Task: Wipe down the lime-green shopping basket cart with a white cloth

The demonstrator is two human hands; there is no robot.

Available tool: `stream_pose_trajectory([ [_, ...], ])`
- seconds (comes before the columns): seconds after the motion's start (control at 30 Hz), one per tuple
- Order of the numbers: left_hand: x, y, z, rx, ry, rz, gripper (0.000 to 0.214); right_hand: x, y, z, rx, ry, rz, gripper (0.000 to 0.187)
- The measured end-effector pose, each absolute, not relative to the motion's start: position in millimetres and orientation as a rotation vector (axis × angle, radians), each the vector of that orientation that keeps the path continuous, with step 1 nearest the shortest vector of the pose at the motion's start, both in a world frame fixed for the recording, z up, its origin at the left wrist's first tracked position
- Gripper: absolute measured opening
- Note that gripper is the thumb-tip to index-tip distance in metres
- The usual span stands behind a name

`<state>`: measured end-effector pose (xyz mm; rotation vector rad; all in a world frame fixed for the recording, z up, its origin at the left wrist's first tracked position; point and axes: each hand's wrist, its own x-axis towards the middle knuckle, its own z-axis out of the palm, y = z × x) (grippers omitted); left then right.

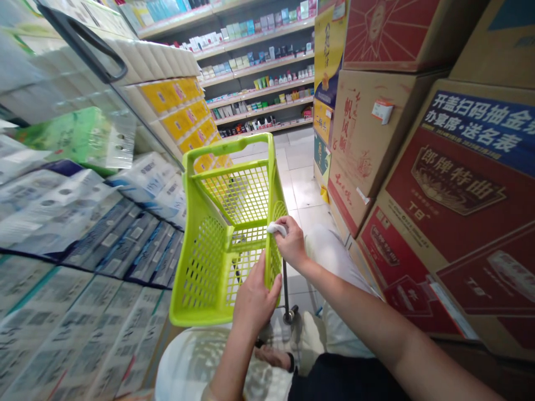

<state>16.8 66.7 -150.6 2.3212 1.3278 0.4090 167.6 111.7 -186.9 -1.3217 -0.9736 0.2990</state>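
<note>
A lime-green shopping basket (200, 262) with lattice walls stands tilted in front of my knees, on a wheeled frame. My left hand (256, 292) grips its near right side, the fingers inside the wall and the thumb on the outer side. In my right hand (292, 242) is a wad of white cloth or tissue (276, 228), pinched against the right rim of the basket. Some of the fingertips are hidden behind the wad. Through the lattice, the basket's inside shows no goods.
Stacked liquor cartons (460, 206) wall the right side. Packs of tissue paper (96, 234) and a green package (79, 136) crowd the left, below a dark handle (90, 47). Shelves of small cosmetics (259, 72) stand across the tiled aisle (298, 178). My legs are close beneath the basket.
</note>
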Motion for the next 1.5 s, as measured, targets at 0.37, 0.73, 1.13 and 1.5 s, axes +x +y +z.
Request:
stream_pose_trajectory([
  [0.37,4,67,-153,2.336,1.267,0.431,0.066,168,82,-198,-1.083,-1.431,0.15,0.018],
  [0.73,-1,67,-148,2.312,1.248,0.448,0.054,157,63,-189,-1.035,-1.573,0.111,0.024],
  [1.13,2,65,-149,2.384,1.276,0.397,0.051,216,119,-175,-0.963,-2.047,-0.264,0.035],
  [1.5,3,63,-146,2.385,1.304,0.357,0.054,216,104,-171,-0.79,-2.204,-0.231,0.034],
])
